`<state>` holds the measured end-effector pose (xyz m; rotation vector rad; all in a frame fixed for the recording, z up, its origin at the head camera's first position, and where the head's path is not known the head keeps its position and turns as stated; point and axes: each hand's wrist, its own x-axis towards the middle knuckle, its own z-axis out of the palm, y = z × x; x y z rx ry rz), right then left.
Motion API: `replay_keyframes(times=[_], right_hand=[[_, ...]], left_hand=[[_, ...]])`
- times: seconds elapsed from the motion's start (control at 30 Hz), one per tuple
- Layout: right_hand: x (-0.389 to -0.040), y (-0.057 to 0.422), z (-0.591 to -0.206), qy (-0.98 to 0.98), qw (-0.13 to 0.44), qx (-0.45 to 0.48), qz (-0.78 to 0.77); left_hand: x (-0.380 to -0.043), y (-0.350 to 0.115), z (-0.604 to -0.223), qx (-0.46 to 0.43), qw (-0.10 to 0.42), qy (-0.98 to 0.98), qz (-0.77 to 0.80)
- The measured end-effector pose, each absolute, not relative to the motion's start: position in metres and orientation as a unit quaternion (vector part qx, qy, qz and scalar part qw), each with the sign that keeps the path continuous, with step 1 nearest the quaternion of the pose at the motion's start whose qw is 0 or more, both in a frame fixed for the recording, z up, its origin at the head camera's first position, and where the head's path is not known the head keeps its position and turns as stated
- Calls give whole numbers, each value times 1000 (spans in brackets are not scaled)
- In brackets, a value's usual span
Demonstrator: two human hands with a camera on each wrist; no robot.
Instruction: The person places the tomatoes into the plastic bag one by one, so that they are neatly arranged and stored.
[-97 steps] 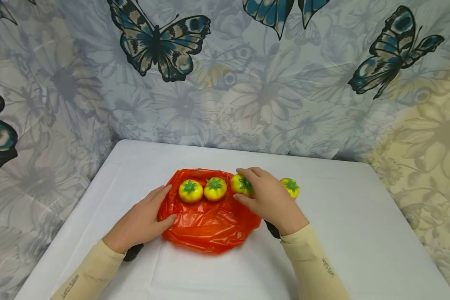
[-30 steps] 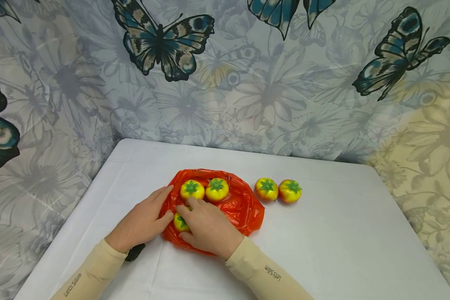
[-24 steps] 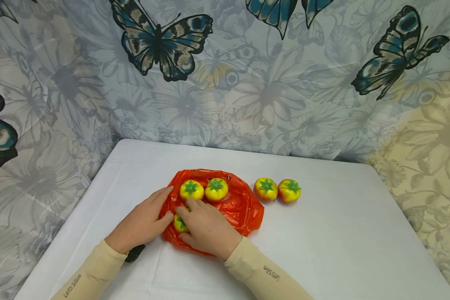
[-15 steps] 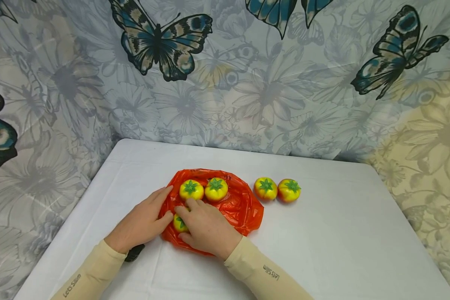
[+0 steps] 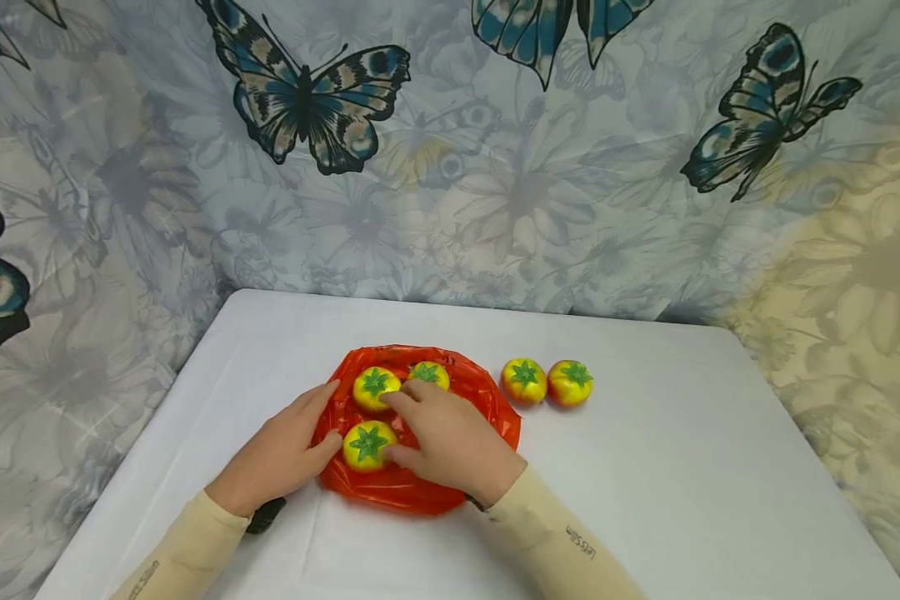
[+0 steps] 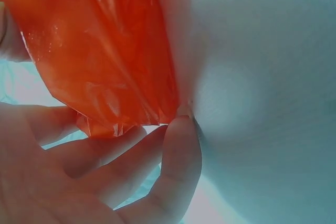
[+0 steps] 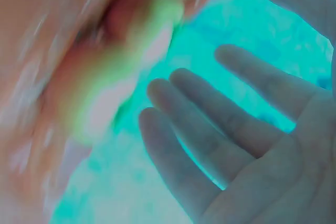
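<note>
An orange-red plastic bag [image 5: 435,492] lies spread open on the white table. Three persimmon-like fruits, yellow with green star-shaped caps, sit in its mouth: a front fruit [image 5: 368,446], a back left fruit [image 5: 376,388] and a back right fruit [image 5: 430,374], the last partly hidden by my right hand. My left hand [image 5: 277,454] holds the bag's left edge; in the left wrist view its fingers [image 6: 181,156] bend against the red plastic. Just right of the front fruit, my right hand [image 5: 457,437] hovers over the bag. The right wrist view shows its fingers [image 7: 210,124] spread, holding nothing.
Two more such fruits, a left one [image 5: 524,382] and a right one [image 5: 570,383], stand side by side on the table [image 5: 690,467] right of the bag. Behind the table rises a wall covering [image 5: 450,233] printed with flowers and butterflies.
My right hand carried a fruit from the right into the bag's front left, then let go and drew back rightward. The left hand stays at the bag's edge.
</note>
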<state>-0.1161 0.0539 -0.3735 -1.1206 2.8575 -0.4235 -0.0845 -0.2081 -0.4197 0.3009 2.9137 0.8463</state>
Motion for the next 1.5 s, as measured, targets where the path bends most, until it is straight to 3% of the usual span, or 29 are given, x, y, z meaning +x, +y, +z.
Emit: replay_keyframes(times=[0.33, 0.73, 1.23, 1.5], right_hand=[[-150, 150, -369, 953, -36, -243, -176], [-170, 226, -381, 969, -25, -159, -187], [-182, 256, -395, 975, 43, -100, -194], [-184, 257, -404, 973, 51, -95, -202]], left_hand=[[-80, -215, -424, 78, 54, 958, 272], [-81, -210, -427, 74, 56, 957, 274], [-84, -203, -425, 79, 56, 957, 272], [-85, -201, -421, 80, 59, 958, 270]])
